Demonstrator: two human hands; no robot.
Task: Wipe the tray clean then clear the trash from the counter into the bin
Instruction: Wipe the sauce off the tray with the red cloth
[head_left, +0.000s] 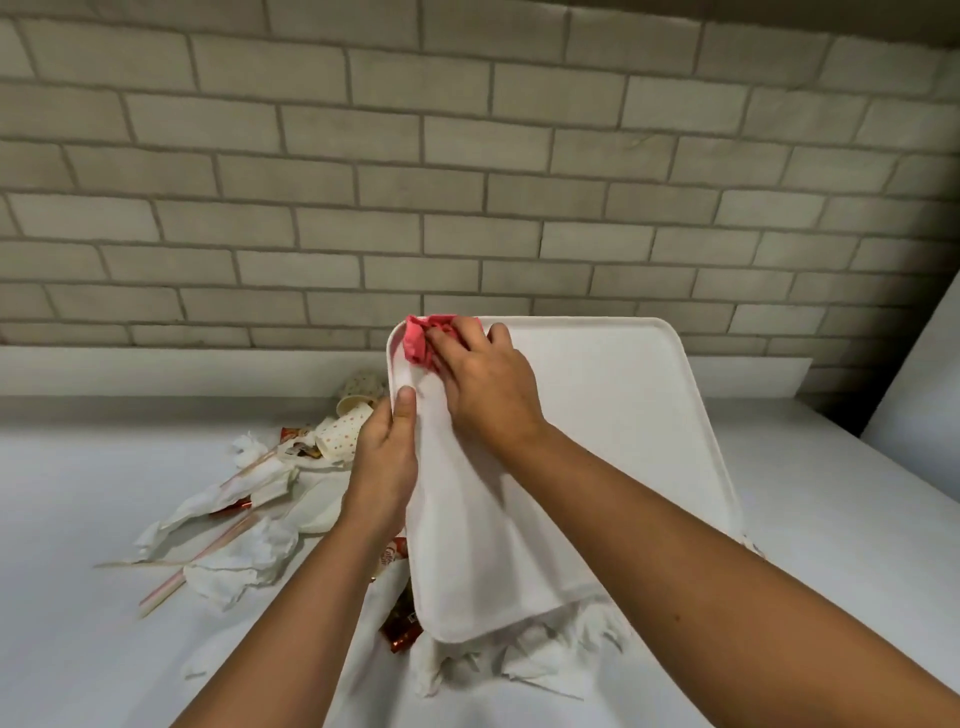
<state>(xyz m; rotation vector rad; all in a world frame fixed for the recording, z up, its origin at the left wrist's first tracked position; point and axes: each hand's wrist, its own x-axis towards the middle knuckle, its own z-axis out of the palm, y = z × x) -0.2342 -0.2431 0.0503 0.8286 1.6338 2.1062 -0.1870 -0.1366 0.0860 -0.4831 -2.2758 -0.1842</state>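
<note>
A white rectangular tray (613, 441) is held tilted above the white counter (78, 649), its far edge raised toward the wall. My left hand (384, 462) grips the tray's left rim, thumb on top. My right hand (483, 384) presses a crumpled pink cloth (418, 345) onto the tray's far left corner, fingers curled over it. Trash lies on the counter left of the tray and under it: crumpled white tissues (244, 561), dotted paper cups (343, 428), a striped straw (171, 587), red wrappers (402, 626).
A brick-tile wall (467, 182) rises behind the counter, with a low white ledge (156, 371) along its base. A white panel (924, 374) leans at the far right. More torn tissue (519, 660) pokes out under the tray's near edge.
</note>
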